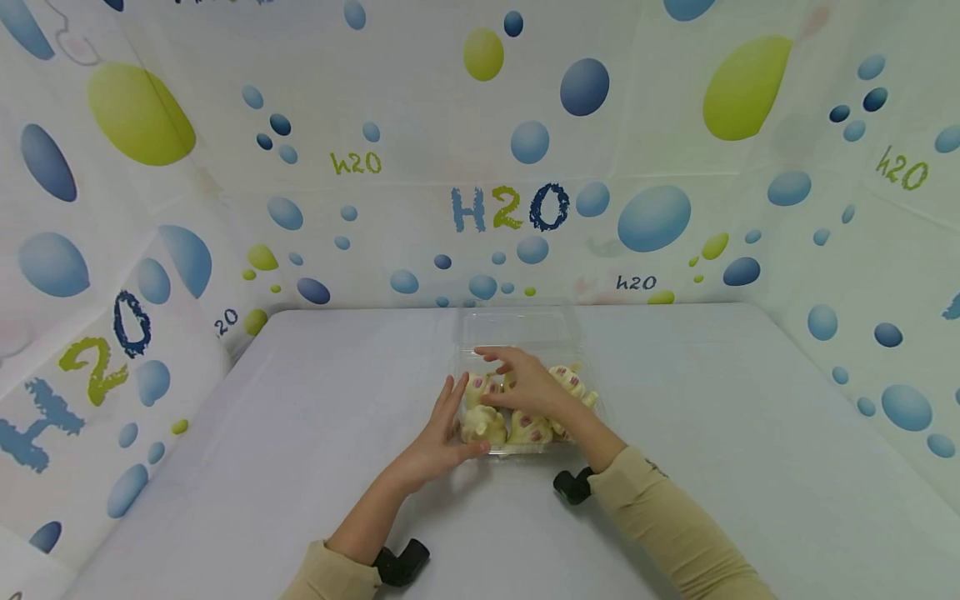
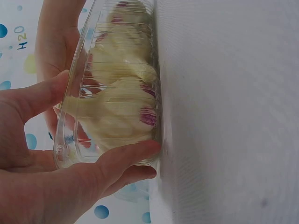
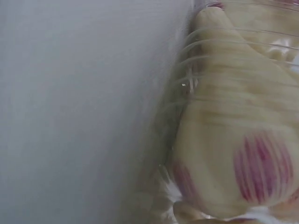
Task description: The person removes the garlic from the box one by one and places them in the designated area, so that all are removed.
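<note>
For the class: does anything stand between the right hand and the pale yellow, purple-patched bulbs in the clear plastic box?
Nothing visible: the box has its transparent lid open at the back, and the right hand is above the bulbs.

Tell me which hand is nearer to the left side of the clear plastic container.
Left. The left hand holds the clear plastic container at its left side; the right hand is farther right, over the purple-streaked bulbs inside.
</note>
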### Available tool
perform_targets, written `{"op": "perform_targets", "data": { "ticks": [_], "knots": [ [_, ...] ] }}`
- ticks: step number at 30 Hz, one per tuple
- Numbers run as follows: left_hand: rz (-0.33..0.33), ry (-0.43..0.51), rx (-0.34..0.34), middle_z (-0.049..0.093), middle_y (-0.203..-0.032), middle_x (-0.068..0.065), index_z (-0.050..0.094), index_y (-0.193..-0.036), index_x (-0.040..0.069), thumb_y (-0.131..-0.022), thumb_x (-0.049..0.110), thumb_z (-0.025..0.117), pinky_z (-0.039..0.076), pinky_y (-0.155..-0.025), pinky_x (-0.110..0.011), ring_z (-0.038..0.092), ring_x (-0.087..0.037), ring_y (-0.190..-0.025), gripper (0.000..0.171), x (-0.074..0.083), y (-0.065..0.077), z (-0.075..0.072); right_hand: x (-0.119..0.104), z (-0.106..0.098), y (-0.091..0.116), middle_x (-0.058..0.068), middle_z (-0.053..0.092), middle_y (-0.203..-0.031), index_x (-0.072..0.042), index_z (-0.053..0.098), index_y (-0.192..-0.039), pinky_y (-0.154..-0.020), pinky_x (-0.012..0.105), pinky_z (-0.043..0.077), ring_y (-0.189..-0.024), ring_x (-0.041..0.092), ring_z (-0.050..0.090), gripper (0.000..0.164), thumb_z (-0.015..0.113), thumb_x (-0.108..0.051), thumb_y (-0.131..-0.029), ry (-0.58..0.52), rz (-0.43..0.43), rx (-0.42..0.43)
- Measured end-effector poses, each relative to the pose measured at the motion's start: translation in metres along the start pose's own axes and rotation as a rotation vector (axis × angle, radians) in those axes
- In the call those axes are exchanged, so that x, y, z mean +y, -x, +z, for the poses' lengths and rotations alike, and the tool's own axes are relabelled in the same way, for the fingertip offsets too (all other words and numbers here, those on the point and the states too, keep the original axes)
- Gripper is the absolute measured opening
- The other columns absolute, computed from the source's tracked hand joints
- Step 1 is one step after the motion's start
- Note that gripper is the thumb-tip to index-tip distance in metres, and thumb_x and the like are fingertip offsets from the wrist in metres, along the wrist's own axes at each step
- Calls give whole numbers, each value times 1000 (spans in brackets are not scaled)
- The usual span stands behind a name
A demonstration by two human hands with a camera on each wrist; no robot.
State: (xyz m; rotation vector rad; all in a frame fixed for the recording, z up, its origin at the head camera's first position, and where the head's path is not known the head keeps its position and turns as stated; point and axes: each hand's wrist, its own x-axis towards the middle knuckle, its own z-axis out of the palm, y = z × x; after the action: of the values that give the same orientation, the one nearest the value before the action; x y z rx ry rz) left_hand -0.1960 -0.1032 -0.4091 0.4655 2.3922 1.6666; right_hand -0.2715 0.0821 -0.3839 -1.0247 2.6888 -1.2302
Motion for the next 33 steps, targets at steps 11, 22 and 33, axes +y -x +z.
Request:
{"op": "perform_targets", "data": {
  "ticks": [11, 22, 33],
  "knots": [
    [2, 5, -1, -17, -151, -8, 5, -148, 28, -81, 17, 70, 17, -104, -57, 0, -38, -136, 94, 1, 1, 0, -2, 3, -7, 8, 46, -134, -12, 48, -133, -83, 34, 48, -104, 27, 55, 61, 72, -21, -78, 116, 26, -69],
    [5, 4, -7, -17, -151, -8, 5, -148, 27, -81, 17, 69, 16, -105, -56, -4, -35, -137, 93, 0, 1, 0, -2, 8, -18, 7, 46, -135, -12, 48, -133, -85, 35, 45, -91, 19, 54, 60, 72, -18, -78, 138, 81, -149],
    [13, -2, 0, -16, -151, -10, 4, -148, 26, -81, 16, 70, 17, -106, -53, -4, -35, -137, 94, 0, 0, 0, 1, 12, -26, 8, 54, -126, -11, 49, -132, -87, 34, 45, -113, 24, 50, 65, 72, -1, -72, 209, 53, -170]
  ]
}}
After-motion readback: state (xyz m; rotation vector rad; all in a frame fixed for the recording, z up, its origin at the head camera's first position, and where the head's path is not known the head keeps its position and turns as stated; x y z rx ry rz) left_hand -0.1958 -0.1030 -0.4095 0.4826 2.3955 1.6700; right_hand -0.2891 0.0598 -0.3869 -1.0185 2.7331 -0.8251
